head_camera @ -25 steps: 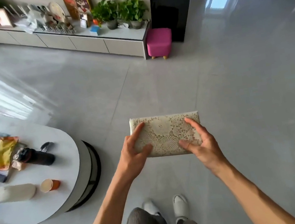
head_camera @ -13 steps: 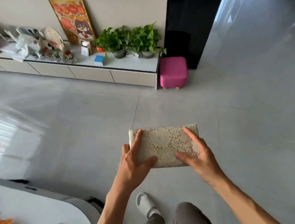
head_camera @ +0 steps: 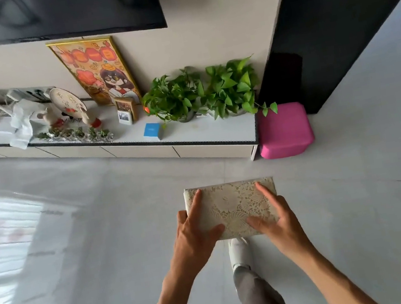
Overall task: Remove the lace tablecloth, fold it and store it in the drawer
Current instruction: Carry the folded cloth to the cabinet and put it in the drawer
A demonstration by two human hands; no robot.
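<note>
Left hand and right hand clasp the folded lace tablecloth by its short ends, thumbs on top, long axis left-to-right, held level above bare grey floor; beyond stands the low drawer cabinet, pink stool beside it

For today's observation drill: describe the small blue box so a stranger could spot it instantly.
Find the long low cabinet against the wall. On its top, left of the two potted plants, sits the small blue box. It is the only blue thing there.
</note>
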